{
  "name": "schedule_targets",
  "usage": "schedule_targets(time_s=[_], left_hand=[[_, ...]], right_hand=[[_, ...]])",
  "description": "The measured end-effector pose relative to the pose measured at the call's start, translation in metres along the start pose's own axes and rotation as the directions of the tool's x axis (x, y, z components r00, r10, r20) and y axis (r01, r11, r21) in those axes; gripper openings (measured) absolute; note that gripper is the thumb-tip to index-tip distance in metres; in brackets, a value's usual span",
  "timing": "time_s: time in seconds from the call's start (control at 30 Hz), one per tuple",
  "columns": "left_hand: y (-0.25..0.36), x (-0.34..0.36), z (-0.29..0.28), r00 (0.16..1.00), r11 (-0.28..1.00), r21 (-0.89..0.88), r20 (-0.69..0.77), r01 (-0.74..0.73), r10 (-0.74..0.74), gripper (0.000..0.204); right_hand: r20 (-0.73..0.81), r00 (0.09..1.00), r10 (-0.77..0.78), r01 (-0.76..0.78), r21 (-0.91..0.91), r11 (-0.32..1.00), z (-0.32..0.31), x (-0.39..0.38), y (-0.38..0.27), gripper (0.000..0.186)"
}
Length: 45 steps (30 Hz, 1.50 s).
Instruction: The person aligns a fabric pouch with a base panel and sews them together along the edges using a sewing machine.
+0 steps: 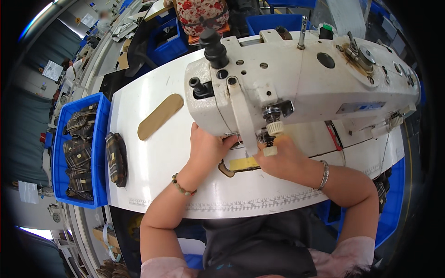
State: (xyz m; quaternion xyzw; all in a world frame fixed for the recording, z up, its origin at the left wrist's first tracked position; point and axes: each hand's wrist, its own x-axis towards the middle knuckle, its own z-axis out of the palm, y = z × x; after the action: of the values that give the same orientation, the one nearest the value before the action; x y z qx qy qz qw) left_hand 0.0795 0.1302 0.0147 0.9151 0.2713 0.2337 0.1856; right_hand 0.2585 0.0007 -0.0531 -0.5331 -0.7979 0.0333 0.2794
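A white industrial sewing machine (315,83) spans the worktable. My left hand (207,148) is at the needle area, thumb pressed inward, fingertips partly behind the machine head; what it grips is hidden. My right hand (280,155) curls in beside the tension knobs (275,127), its fingertips mostly hidden. Between and below my hands, a small tan piece with a dark edge (226,170) shows next to a yellow strip (242,163) on the machine bed. A tan oblong piece (160,116) lies left of the machine head, and a folded plaid item (116,159) rests farther left.
A blue bin (101,153) of plaid items stands at the table's left edge (120,204). Red-handled scissors or snips (334,139) lie under the arm. More blue bins (389,208) sit at right and behind. A floral bag (201,16) is at back; other people work at upper left.
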Motion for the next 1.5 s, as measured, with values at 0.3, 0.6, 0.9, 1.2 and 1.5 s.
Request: schedule_targets(time_s=[0.3, 0.6, 0.9, 1.2, 1.5], left_hand=[[0.006, 0.0, 0.001, 0.992, 0.984, 0.155, -0.072, -0.088, 0.1, 0.027], [0.009, 0.009, -0.014, 0.992, 0.996, -0.001, 0.098, 0.085, -0.085, 0.028], [-0.005, 0.013, -0.009, 0.986, 0.984, -0.139, 0.139, 0.114, -0.095, 0.035], [-0.009, 0.012, -0.008, 0.982, 0.994, -0.055, 0.17, 0.094, -0.084, 0.032], [-0.005, 0.01, -0.007, 0.978, 0.981, -0.12, 0.158, 0.154, -0.135, 0.031]], right_hand=[[-0.009, 0.994, -0.108, 0.102, -0.251, 0.963, -0.029, 0.008, -0.015, 0.005], [0.003, 0.996, -0.085, 0.083, -0.254, 0.964, -0.045, 0.015, -0.033, 0.006], [-0.03, 0.994, -0.104, 0.09, -0.307, 0.948, -0.039, 0.016, -0.036, 0.031], [-0.073, 0.988, -0.138, 0.108, -0.318, 0.942, 0.006, 0.003, -0.006, 0.045], [0.065, 0.995, -0.072, 0.085, -0.212, 0.974, -0.004, 0.007, -0.018, 0.046]])
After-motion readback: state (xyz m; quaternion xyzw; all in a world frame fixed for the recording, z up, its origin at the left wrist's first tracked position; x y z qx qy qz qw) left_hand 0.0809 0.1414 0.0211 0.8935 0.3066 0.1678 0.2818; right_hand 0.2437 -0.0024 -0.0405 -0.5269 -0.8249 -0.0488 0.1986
